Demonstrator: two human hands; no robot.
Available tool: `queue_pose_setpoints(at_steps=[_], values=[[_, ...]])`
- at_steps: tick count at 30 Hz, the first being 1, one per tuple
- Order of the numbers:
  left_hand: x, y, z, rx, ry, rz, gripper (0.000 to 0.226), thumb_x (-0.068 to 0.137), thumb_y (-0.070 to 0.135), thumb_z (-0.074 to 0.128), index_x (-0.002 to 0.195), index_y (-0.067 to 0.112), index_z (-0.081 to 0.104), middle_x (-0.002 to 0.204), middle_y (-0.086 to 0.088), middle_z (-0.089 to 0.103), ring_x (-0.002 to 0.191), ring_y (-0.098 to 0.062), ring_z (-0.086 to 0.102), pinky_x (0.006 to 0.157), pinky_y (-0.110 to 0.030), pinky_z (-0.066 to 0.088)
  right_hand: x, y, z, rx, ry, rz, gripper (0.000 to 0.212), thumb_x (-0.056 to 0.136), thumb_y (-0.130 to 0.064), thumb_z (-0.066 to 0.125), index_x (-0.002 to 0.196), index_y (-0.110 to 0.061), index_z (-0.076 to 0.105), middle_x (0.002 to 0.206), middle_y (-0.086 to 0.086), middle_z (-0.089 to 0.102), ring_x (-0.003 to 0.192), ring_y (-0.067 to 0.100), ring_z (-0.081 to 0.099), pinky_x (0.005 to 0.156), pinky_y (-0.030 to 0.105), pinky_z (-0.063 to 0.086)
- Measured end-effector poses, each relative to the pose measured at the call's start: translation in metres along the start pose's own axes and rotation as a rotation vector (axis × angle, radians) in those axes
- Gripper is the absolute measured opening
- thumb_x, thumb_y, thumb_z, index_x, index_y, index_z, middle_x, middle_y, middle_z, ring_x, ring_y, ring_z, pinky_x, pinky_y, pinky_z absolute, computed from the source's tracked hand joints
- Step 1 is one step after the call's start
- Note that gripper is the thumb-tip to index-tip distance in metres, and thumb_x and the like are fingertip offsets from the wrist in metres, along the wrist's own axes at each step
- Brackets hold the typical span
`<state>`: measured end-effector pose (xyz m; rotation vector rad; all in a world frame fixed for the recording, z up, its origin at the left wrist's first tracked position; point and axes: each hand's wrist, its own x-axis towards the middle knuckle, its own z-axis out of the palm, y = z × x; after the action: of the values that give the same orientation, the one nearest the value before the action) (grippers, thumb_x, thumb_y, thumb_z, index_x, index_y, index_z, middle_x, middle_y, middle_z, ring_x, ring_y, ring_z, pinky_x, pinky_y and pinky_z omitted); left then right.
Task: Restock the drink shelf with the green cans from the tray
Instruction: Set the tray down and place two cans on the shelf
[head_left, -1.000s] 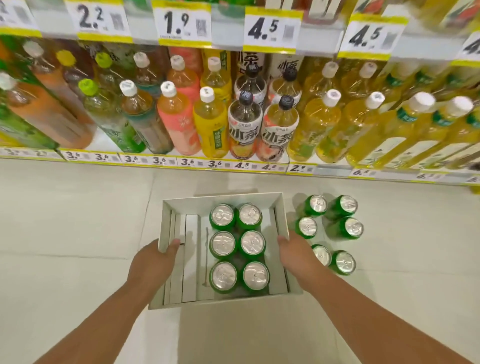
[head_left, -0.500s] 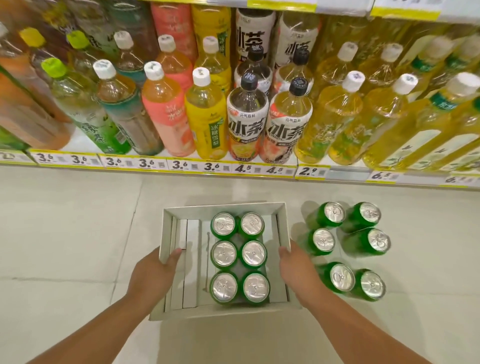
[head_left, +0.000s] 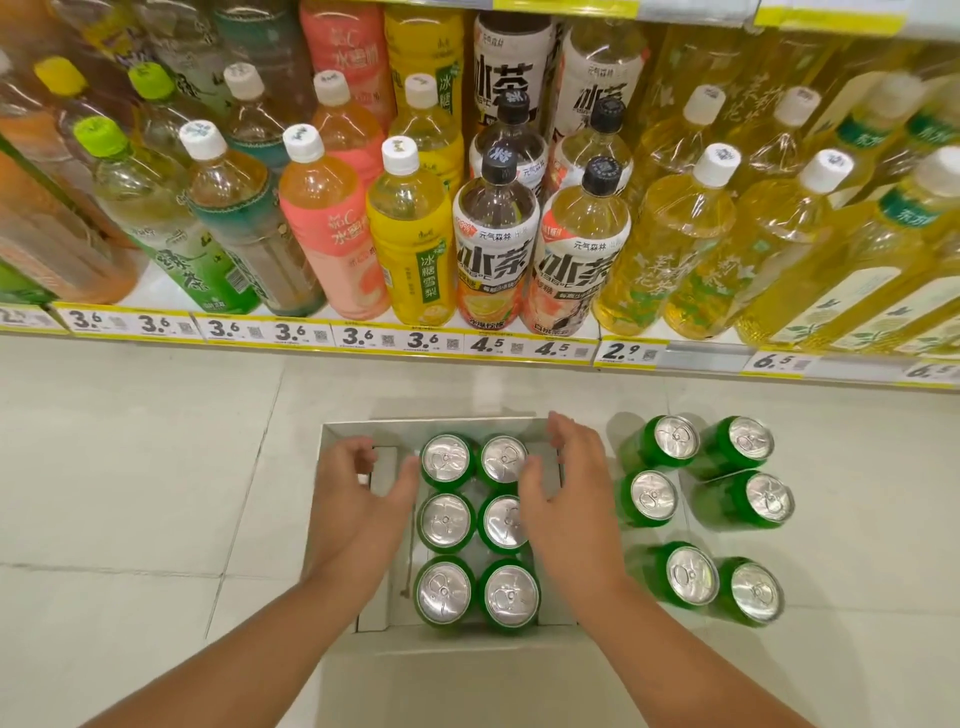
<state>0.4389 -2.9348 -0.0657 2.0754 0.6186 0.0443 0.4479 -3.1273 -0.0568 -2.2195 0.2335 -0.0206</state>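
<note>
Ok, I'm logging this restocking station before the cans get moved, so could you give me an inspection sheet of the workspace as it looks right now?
Surface: pale tiled floor, dry and unmarked as far as seen.
Job's things: white cardboard tray on the floor with six green aluminium cans upright in two columns; its left part holds none.
Clutter: six more green cans standing on the floor right of the tray.
Grippers: left hand and right hand open over the tray, on either side of the cans, holding nothing.
Cables: nothing seen.
Surroundings: bottom shelf of plastic drink bottles with yellow price tags along its edge.
</note>
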Motion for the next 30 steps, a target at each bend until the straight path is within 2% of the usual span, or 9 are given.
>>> queue_pose_setpoints(at_steps=[4,6,8,11,13,18,22,28,30], values=[[0.013,-0.004,0.03,0.073,-0.202,-0.112,0.074,0.075,0.047,0.081,0.135,0.024,0.044,0.136,0.007,0.05,0.127,-0.014,0.048,0.103,-0.032,0.042,0.003,0.011,0.024,-0.011,-0.116,0.129,0.053,0.091,-0.035,0.064,0.139,-0.025,0.044,0.137,-0.008,0.046,0.128,0.009,0.045,0.107,0.029,0.041],[0.019,-0.008,0.04,0.103,-0.27,-0.117,0.081,0.074,0.046,0.082,0.141,0.021,0.042,0.14,0.005,0.049,0.13,-0.014,0.047,0.101,-0.028,0.04,0.005,0.02,0.035,-0.065,-0.137,0.152,0.064,0.086,-0.04,0.068,0.142,-0.022,0.043,0.141,-0.008,0.046,0.132,0.011,0.043,0.109,0.027,0.039],[0.02,-0.01,0.046,0.107,-0.316,-0.12,0.078,0.072,0.039,0.084,0.137,0.021,0.045,0.129,0.006,0.055,0.121,-0.012,0.052,0.092,-0.023,0.04,0.006,0.026,0.044,-0.062,-0.187,0.208,0.077,0.079,-0.044,0.072,0.146,-0.021,0.04,0.143,-0.008,0.045,0.134,0.011,0.043,0.111,0.029,0.039],[0.019,-0.013,0.053,0.058,-0.349,-0.139,0.07,0.07,0.024,0.085,0.128,0.023,0.046,0.106,0.015,0.058,0.094,-0.001,0.057,0.072,-0.016,0.041,0.008,0.033,0.058,0.009,-0.242,0.272,0.087,0.068,-0.047,0.071,0.146,-0.024,0.039,0.141,-0.006,0.048,0.131,0.013,0.046,0.109,0.037,0.044],[0.022,-0.014,0.057,0.044,-0.356,-0.167,0.071,0.067,0.018,0.084,0.126,0.024,0.044,0.104,0.012,0.06,0.091,-0.002,0.058,0.067,-0.016,0.042,0.011,0.037,0.064,0.032,-0.245,0.296,0.086,0.065,-0.041,0.071,0.144,-0.027,0.039,0.139,-0.006,0.051,0.128,0.013,0.049,0.105,0.038,0.047],[0.026,-0.013,0.066,0.047,-0.335,-0.216,0.077,0.063,0.017,0.084,0.128,0.022,0.043,0.109,0.002,0.064,0.096,-0.018,0.063,0.077,-0.03,0.049,0.021,0.037,0.069,0.063,-0.222,0.319,0.075,0.064,-0.022,0.074,0.134,-0.027,0.048,0.125,-0.004,0.06,0.113,0.016,0.059,0.096,0.038,0.053],[0.023,-0.012,0.06,0.089,-0.298,-0.137,0.068,0.066,0.025,0.085,0.123,0.023,0.05,0.103,0.007,0.064,0.093,-0.015,0.062,0.066,-0.024,0.042,0.022,0.035,0.066,0.074,-0.198,0.291,0.069,0.064,-0.019,0.077,0.128,-0.026,0.054,0.116,-0.007,0.063,0.107,0.014,0.061,0.093,0.036,0.054],[0.016,0.012,0.031,0.109,-0.269,-0.048,0.061,0.067,0.034,0.087,0.12,0.031,0.056,0.1,0.015,0.066,0.093,-0.009,0.062,0.068,-0.017,0.042,0.019,0.011,0.039,0.094,-0.165,0.199,0.05,0.063,-0.023,0.084,0.106,-0.031,0.059,0.1,-0.012,0.066,0.093,0.006,0.063,0.084,0.029,0.055],[0.009,0.032,0.014,0.086,-0.266,-0.035,0.06,0.066,0.033,0.088,0.118,0.031,0.057,0.099,0.017,0.067,0.093,-0.004,0.064,0.068,-0.013,0.042,0.018,-0.009,0.016,0.092,-0.194,0.184,0.046,0.067,-0.02,0.085,0.102,-0.028,0.057,0.094,-0.015,0.063,0.085,-0.001,0.06,0.076,0.013,0.051]])
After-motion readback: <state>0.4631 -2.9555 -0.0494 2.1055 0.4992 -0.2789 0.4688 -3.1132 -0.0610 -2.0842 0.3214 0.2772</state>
